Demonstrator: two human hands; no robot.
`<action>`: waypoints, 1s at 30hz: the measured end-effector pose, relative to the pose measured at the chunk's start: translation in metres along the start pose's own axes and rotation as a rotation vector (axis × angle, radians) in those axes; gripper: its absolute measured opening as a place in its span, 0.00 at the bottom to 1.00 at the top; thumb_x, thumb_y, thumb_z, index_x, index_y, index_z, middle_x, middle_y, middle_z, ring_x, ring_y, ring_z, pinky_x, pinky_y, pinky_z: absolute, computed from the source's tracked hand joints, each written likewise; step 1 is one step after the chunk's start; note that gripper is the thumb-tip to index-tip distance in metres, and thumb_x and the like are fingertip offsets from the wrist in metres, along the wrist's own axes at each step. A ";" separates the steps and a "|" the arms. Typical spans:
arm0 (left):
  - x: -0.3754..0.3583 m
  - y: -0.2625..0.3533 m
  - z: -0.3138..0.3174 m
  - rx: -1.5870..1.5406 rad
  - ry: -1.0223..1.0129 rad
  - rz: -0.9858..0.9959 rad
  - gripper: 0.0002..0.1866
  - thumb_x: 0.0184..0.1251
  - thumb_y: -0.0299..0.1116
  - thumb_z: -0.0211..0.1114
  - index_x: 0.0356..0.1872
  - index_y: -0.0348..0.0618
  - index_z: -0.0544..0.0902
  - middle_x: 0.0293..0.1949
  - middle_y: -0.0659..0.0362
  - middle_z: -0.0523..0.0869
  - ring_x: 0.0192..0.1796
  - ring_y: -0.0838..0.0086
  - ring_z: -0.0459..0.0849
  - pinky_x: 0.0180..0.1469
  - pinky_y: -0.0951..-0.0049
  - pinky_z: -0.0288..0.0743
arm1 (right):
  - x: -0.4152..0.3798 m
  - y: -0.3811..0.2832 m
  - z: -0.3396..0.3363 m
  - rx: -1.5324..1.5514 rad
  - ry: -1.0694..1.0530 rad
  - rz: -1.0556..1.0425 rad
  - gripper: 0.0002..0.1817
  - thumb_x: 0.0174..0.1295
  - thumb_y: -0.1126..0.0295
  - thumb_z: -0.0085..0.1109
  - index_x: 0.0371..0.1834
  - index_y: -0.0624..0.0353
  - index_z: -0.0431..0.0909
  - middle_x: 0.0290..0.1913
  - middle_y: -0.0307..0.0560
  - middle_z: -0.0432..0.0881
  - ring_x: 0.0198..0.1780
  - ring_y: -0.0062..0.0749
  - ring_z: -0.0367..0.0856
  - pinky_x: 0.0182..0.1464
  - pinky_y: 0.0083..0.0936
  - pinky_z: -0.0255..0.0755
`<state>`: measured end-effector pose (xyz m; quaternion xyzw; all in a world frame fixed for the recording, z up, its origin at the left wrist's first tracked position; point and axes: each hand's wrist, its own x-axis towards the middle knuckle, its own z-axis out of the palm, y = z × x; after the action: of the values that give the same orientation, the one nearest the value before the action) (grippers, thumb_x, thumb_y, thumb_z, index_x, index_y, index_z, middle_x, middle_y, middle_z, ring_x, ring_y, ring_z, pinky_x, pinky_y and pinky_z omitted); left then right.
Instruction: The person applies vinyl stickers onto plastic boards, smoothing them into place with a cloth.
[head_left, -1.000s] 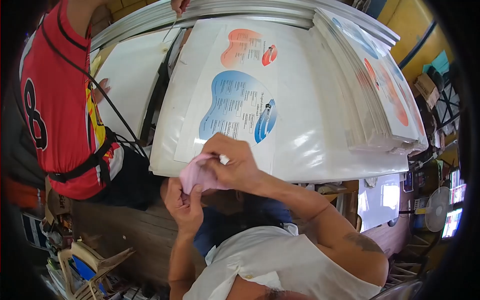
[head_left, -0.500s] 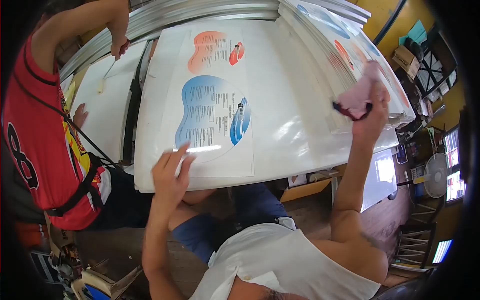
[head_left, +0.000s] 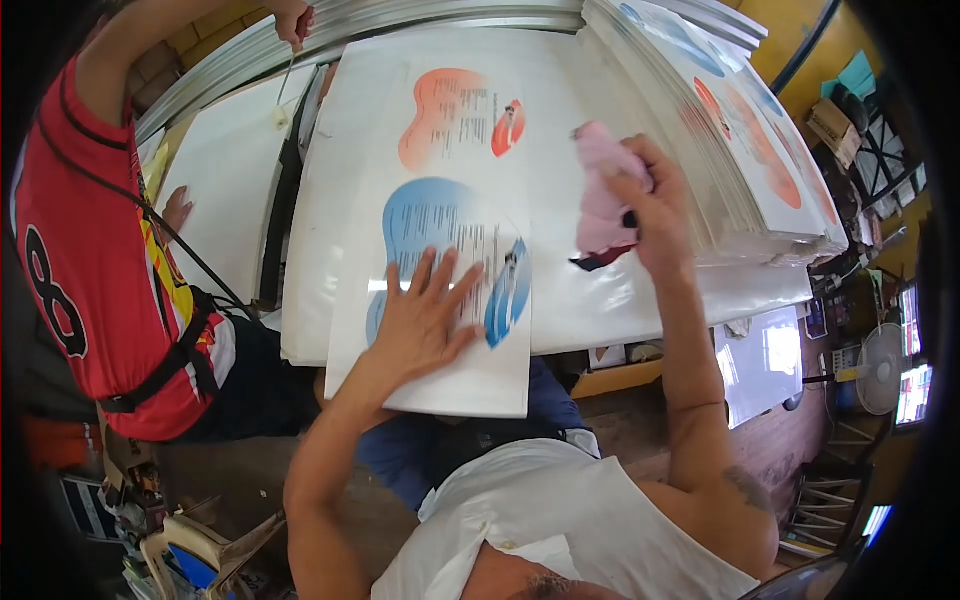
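My left hand point(head_left: 422, 315) lies flat with fingers spread on a printed sheet point(head_left: 455, 388). Red and blue rounded shapes with columns of small text cover this sheet, and its near end overhangs the table's front edge. Part of the blue print is hidden under my fingers. Gripped in my right hand point(head_left: 661, 205) is a pink cloth point(head_left: 603, 200) with a dark red edge, held over the white table surface point(head_left: 565, 290) to the right of the sheet.
A thick stack of printed boards point(head_left: 740, 150) stands at the right. On the left a co-worker in a red jersey point(head_left: 75, 250) holds a thin-handled tool over a white panel point(head_left: 225, 170). Metal channels point(head_left: 420, 22) run along the back; a fan point(head_left: 880, 368) stands far right.
The printed sheet has slid towards me, past the table's edge. My left hand has come down flat on it. My right hand has brought the cloth leftward from the stack.
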<state>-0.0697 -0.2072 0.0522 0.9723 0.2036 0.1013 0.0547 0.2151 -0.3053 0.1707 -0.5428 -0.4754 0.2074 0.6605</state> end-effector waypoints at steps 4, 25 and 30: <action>-0.033 0.002 -0.044 -0.113 -0.105 -0.018 0.41 0.70 0.59 0.62 0.79 0.54 0.64 0.67 0.48 0.79 0.71 0.50 0.74 0.70 0.28 0.56 | -0.020 0.047 0.070 -0.259 -0.323 -0.165 0.15 0.56 0.67 0.73 0.41 0.61 0.77 0.38 0.44 0.78 0.41 0.31 0.78 0.46 0.27 0.73; 0.017 -0.049 0.012 0.052 -0.053 -0.278 0.39 0.78 0.46 0.54 0.81 0.35 0.53 0.82 0.43 0.52 0.85 0.53 0.45 0.83 0.46 0.36 | -0.008 0.134 0.125 -1.115 -0.529 -0.221 0.17 0.66 0.68 0.53 0.56 0.62 0.72 0.42 0.52 0.83 0.42 0.46 0.86 0.34 0.45 0.81; 0.019 -0.052 0.014 0.017 -0.116 -0.300 0.45 0.74 0.53 0.58 0.81 0.35 0.52 0.83 0.43 0.50 0.85 0.52 0.43 0.83 0.46 0.34 | 0.153 0.212 0.063 -1.484 -0.288 -0.348 0.14 0.65 0.65 0.59 0.49 0.58 0.74 0.34 0.48 0.86 0.34 0.43 0.89 0.32 0.42 0.80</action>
<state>-0.0701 -0.1529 0.0340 0.9356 0.3438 0.0337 0.0727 0.2837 -0.0828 0.0363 -0.7285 -0.6494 -0.2035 0.0786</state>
